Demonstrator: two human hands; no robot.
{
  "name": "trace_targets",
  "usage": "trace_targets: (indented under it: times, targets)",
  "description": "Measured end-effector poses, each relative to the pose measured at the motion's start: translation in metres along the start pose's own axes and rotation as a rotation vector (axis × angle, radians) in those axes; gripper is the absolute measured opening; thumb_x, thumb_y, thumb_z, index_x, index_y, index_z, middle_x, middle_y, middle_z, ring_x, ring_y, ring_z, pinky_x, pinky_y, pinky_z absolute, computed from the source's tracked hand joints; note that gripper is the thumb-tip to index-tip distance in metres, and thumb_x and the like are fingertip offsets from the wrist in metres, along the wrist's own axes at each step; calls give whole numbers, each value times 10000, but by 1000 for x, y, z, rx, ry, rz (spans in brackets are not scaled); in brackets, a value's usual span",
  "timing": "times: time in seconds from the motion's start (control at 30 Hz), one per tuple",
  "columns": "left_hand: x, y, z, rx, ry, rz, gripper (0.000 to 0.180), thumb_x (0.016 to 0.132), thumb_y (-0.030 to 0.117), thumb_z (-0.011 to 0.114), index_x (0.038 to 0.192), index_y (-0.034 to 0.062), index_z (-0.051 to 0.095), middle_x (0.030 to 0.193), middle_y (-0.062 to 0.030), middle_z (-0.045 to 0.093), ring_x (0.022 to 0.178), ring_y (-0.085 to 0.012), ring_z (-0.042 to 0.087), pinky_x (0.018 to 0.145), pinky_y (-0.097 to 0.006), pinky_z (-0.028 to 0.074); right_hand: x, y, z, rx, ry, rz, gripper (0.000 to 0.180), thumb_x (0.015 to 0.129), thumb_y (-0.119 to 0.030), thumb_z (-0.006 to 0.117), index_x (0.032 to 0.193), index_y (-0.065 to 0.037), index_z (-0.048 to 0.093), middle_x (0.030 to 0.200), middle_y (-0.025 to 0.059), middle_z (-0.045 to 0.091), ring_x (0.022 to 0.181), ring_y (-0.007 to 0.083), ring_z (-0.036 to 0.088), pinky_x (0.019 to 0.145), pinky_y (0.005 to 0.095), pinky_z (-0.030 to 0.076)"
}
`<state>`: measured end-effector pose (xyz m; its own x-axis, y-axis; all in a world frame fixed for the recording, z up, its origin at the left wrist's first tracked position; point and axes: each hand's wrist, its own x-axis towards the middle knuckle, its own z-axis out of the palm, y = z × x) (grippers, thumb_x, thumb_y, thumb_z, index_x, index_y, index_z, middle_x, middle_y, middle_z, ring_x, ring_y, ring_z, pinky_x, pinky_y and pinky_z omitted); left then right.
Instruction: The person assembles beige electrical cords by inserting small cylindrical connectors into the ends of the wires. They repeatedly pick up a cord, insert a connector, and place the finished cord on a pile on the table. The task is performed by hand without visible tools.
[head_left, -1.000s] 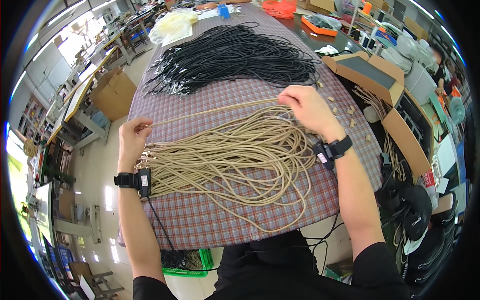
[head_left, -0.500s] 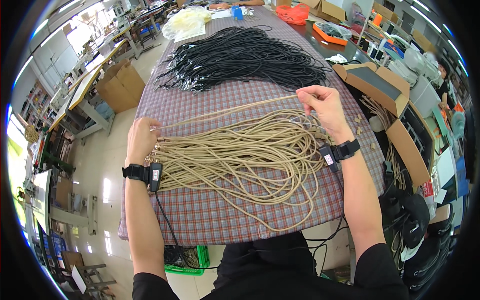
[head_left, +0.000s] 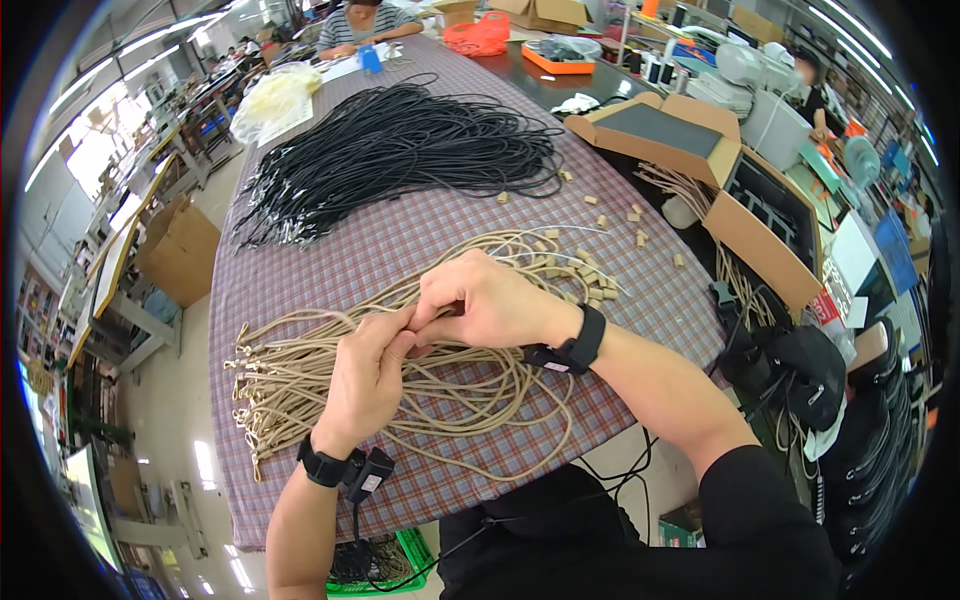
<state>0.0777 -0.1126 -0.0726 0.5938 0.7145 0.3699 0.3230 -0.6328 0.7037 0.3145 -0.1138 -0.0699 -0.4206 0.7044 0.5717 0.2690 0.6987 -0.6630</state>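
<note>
A big loose pile of beige cords with small metal clips on their ends is spread on the worktop with the purple checked cloth, right in front of the person. The two hands are brought close together over the middle of this pile. The left hand is curled, and a beige cord is pinched between its thumb and fingers. The right hand is bent over just above it, with its fingertips pressed on the same cord, so the two hands are touching. A black band is worn on each wrist. The metal clip ends are lined up at the left edge of the pile. Small beige plastic pieces are scattered near the right hand. Farther back on the cloth, a heap of black cords is laid out, well apart from the beige pile. An open brown cardboard box is set at the right side
</note>
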Motion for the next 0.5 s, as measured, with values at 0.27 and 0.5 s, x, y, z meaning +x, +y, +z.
trace_targets:
  times: [0.27,0.5]
  targets:
    - [-6,-4,17,-91,88,-136,179,1105,54,579,1043,-34,723,721,-30,572,650,-113,502,603,-313,422,3,0,-27,94,39,375,297,868,-223,919,1071,-24,834,830,59,778,749,111,691,707,303,555]
    - [-3,-21,30,-362,194,-213,225,1140,91,550,1034,-18,716,727,27,534,670,-69,451,610,-275,379,-21,41,-90,-502,-49,513,221,880,-184,866,1029,-22,844,865,98,782,812,237,747,780,368,576]
